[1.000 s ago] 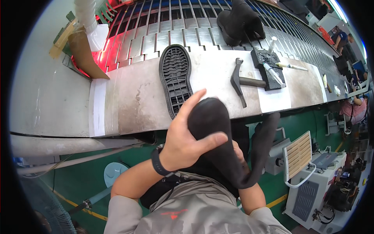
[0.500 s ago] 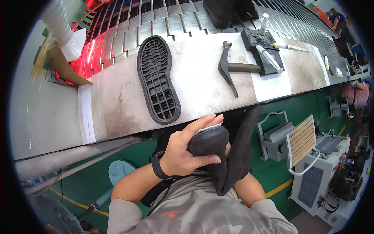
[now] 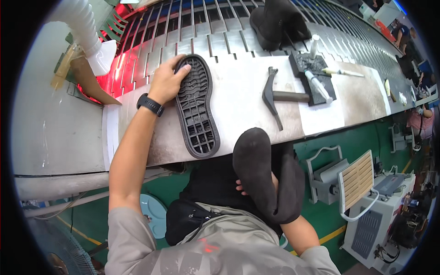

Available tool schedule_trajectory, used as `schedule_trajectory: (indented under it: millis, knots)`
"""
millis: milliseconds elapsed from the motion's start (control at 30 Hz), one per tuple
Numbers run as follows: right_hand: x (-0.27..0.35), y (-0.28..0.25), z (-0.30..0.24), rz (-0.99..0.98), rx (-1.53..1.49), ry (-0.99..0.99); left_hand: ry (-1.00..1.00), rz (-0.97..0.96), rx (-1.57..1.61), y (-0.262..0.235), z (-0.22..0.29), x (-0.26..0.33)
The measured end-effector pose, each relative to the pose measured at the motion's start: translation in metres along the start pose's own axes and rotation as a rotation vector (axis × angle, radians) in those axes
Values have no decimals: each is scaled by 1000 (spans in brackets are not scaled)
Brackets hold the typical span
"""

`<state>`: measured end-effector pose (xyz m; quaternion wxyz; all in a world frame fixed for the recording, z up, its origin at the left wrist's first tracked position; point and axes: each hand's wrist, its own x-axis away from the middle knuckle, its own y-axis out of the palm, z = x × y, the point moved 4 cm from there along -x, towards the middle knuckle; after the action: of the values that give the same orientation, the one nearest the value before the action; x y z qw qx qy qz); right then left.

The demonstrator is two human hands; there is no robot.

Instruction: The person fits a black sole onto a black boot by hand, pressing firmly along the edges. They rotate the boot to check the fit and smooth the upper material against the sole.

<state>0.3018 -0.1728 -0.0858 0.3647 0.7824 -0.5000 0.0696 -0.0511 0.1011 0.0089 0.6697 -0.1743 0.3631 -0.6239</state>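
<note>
My left hand point(image 3: 167, 81) reaches out over the workbench and rests its fingers on the far end of a black rubber shoe sole point(image 3: 196, 107), which lies tread-up on the bench top. A black suede boot upper point(image 3: 257, 172) stands toe-up in my lap, below the bench edge. My right hand point(image 3: 241, 186) is mostly hidden behind the boot; only some fingers show at its side, holding it. A black watch sits on my left wrist.
A hammer point(image 3: 274, 96) lies right of the sole, next to a black block point(image 3: 312, 77) with a white tube and a brush. Another black boot point(image 3: 277, 22) stands on the slatted conveyor point(image 3: 192, 32). A white hose point(image 3: 87, 32) hangs at far left. Machines stand on the green floor at right.
My left hand has left the boot's toe and reached forward onto the sole on the bench. The boot stays in my lap with the right hand.
</note>
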Motion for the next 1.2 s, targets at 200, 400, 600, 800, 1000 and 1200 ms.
schedule_trajectory:
  millis: [200, 400, 600, 800, 1000, 1200]
  knots:
    - [-6, -6, 13, -13, -393, 112, -333, 47, 966, -11, 47, 89]
    - [3, 0, 24, 88, -200, -12, -382, -131, 1295, -18, 89, 168]
    - [-8, -5, 18, 4, -309, -3, -215, -351, 1299, -10, 88, 168]
    - [-2, 5, 10, 40, -335, -22, -11, -291, 1295, 0, 84, 166]
    - [-2, 1, 20, 73, -117, -76, 1, -302, 1304, 7, 81, 166]
    - [5, -4, 33, 34, -161, -72, -150, -326, 1405, -20, 104, 188]
